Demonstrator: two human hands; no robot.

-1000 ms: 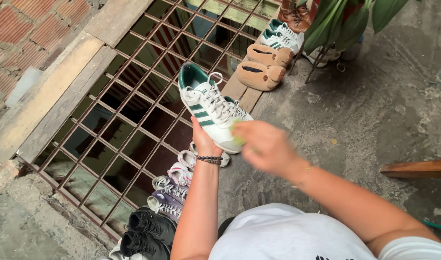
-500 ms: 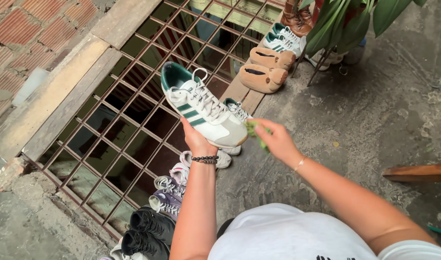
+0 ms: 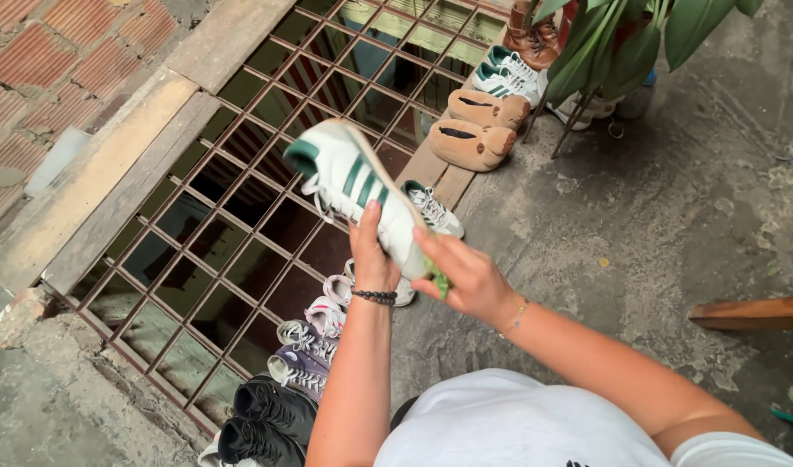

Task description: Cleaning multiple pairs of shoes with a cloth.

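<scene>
Concrete floor (image 3: 656, 225) right of frame, rusty grate (image 3: 240, 207) left, brick upper left. Left hand (image 3: 372, 259) grip clenched on sneaker (image 3: 362, 195); right hand (image 3: 465, 277) pinching green cloth (image 3: 438, 278) against it.

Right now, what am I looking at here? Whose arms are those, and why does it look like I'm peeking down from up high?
The camera sits on a person's head and looks down, so you see that person's own two arms. The left hand holds up a white sneaker with green stripes, tipped on its side. The right hand presses a small green cloth against the toe end of that sneaker. Below is a rusty metal grate set in the floor. Along its edge stand more shoes in a row: black shoes, grey and pink sneakers, and brown slippers. To the right is a rough concrete floor, and a leafy plant grows at the top.
</scene>
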